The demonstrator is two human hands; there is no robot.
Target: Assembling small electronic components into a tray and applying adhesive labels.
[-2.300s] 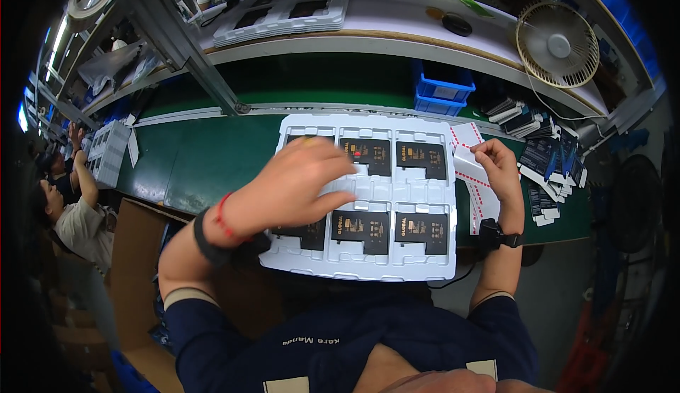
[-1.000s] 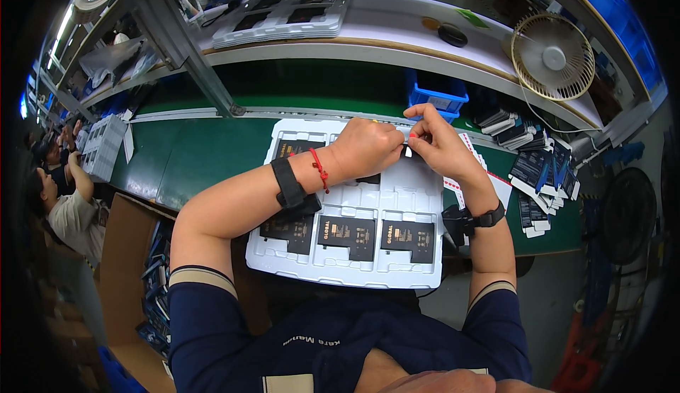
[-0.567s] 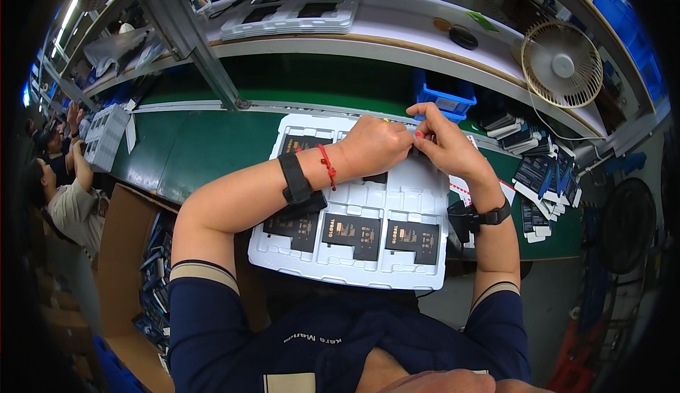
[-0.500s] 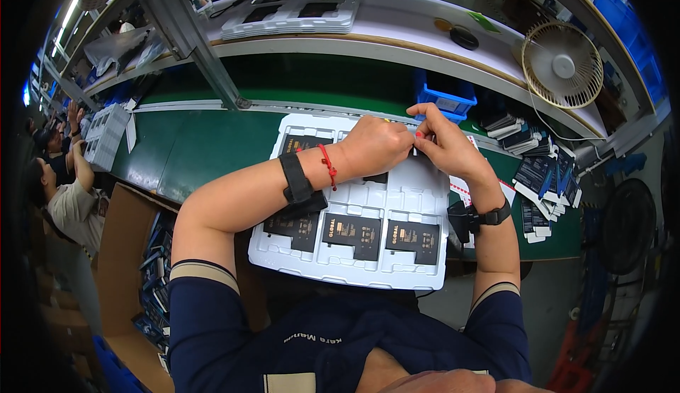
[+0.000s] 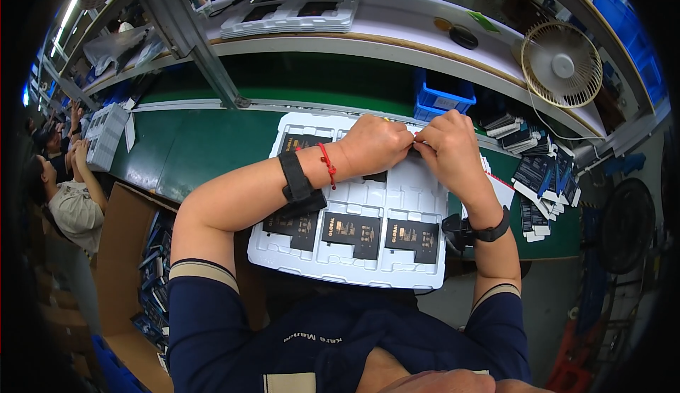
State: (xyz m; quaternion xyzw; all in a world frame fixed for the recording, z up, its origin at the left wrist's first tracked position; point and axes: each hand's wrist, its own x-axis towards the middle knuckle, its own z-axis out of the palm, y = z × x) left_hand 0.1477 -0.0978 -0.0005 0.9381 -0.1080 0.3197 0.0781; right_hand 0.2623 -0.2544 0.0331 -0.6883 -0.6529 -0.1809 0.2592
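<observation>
A white plastic tray [image 5: 340,274] lies in front of me with flat black batteries in its compartments. In the near row one battery [image 5: 351,235] sits in the middle and another battery [image 5: 412,240] to its right. Above the tray's far right part, my left hand [image 5: 377,143] is closed, its fingertips pinched. My right hand [image 5: 448,146] meets it there, thumb and fingers pinched together. Whatever lies between the fingertips is too small and covered to make out. My left forearm crosses over the tray's left side and hides part of the batteries there.
Blue bins [image 5: 445,100] stand behind the tray. Black-and-white flat boxes [image 5: 545,177] are piled at right. A fan [image 5: 562,65] and stacked trays [image 5: 294,7] occupy the shelf. An open carton [image 5: 126,272] of packages stands left; co-workers [image 5: 74,205] sit beyond.
My right hand has turned inward, its raised fingers folding down into a pinch against the left fingertips. The left hand has barely moved.
</observation>
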